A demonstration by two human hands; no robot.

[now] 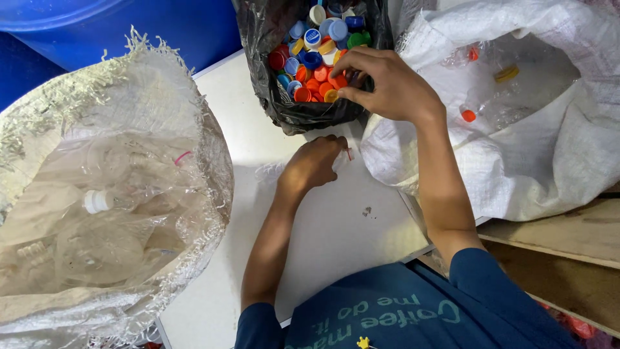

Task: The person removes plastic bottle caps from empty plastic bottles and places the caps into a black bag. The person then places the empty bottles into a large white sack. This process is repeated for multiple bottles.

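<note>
Fingers of my right hand [387,84], top centre, pinch a cap over the black bag [284,110]; my left hand [316,161] curls shut around a clear bottle [339,158] mid-frame.

Head cam, looks steeply down, close over white board [323,239].

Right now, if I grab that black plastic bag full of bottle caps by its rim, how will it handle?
The black bag looks like thin, crinkled film, so it will likely be floppy and sag. It is heaped with bottle caps, so probably bottom-heavy, and loose caps may spill if it tips. The right hand is at its rim.
</note>
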